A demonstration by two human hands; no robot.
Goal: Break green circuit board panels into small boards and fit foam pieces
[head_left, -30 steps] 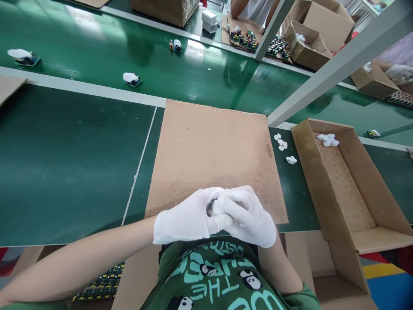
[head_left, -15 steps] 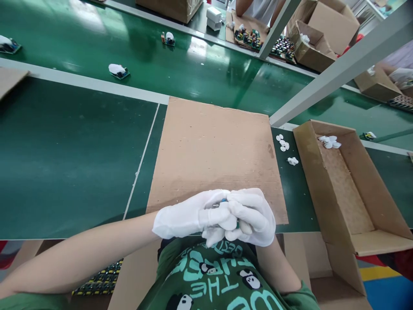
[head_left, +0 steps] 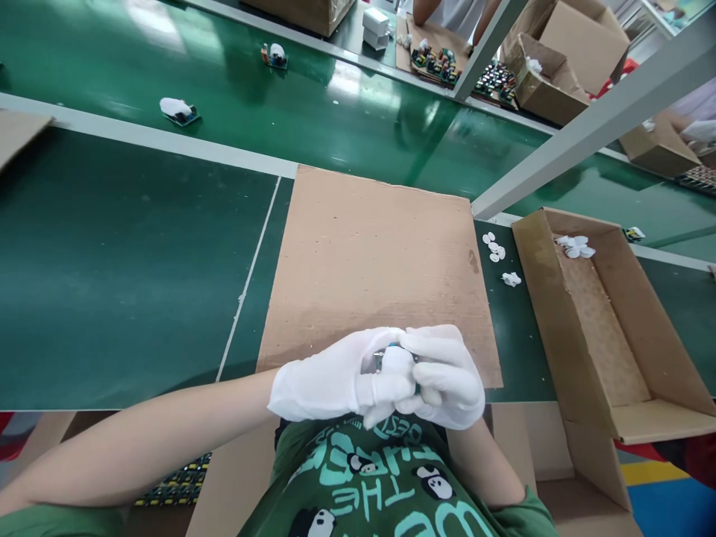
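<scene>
In white gloves, my left hand (head_left: 335,382) and my right hand (head_left: 454,377) meet over the front edge of a flat cardboard sheet (head_left: 369,246). Between them they grip a small circuit board with a white cover (head_left: 398,361). Bits of metal and blue show beside the cover; my fingers hide most of the board. Both hands have their fingers curled around it, the right fingertips pressing at its right side. To the right of the sheet lie several white round discs (head_left: 494,252) and a crumpled white piece (head_left: 511,279).
An open cardboard box (head_left: 609,335) with white discs (head_left: 576,247) stands at the right. Beyond the sheet runs a green conveyor (head_left: 235,97), carrying boards with white covers (head_left: 177,110). A grey post (head_left: 559,134) slants across the right. Co-workers sit across the line.
My right fingers have spread slightly off the board, so more of the white cover shows. Boards on the conveyor have moved left.
</scene>
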